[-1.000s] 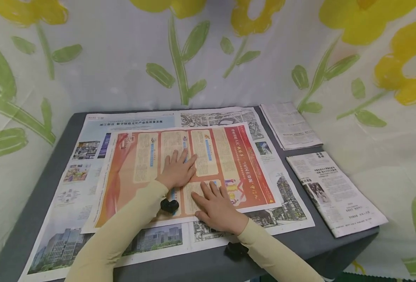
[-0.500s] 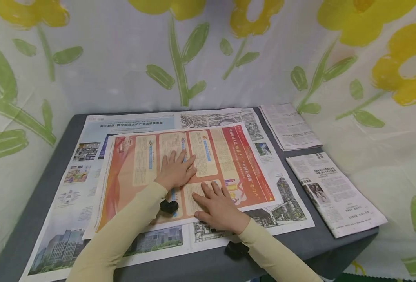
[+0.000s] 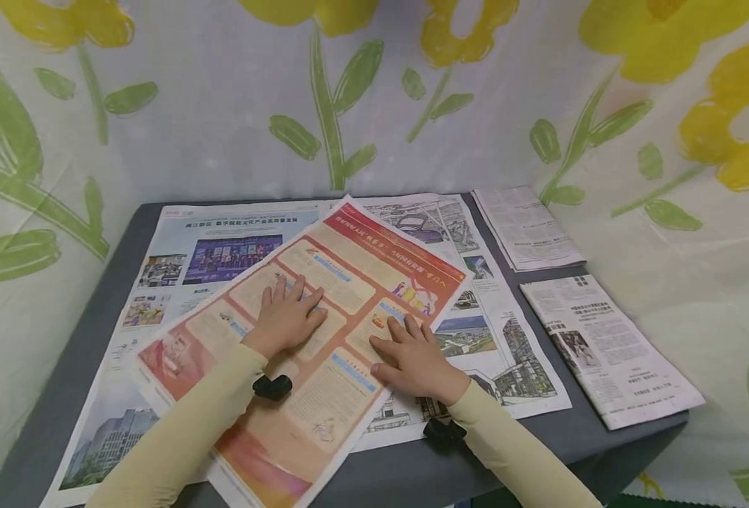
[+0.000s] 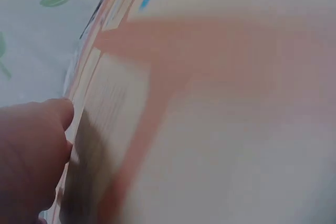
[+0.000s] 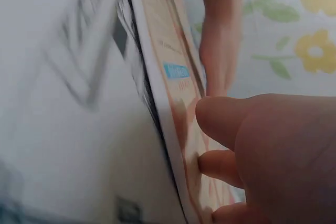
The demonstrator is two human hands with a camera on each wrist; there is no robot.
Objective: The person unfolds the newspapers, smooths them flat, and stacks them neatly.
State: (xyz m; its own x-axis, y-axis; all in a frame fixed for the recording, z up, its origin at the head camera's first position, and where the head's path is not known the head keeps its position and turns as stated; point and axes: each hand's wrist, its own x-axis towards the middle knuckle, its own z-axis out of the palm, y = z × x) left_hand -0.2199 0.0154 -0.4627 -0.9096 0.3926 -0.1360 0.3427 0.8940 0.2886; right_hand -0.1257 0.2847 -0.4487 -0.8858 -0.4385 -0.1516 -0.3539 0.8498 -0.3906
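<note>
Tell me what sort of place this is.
Probably a small screened-off work corner: a dark-covered table, newspapers spread on it, and flower-printed sheeting behind it.

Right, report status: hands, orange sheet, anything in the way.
Left hand and right hand rest on orange sheet. Sheet slanted across larger newspaper. Folded papers off to the right, clear of the sheet.

Long, pale yellow sleeves [image 3: 180, 434] are worn with black wrist devices [image 3: 273, 387].
</note>
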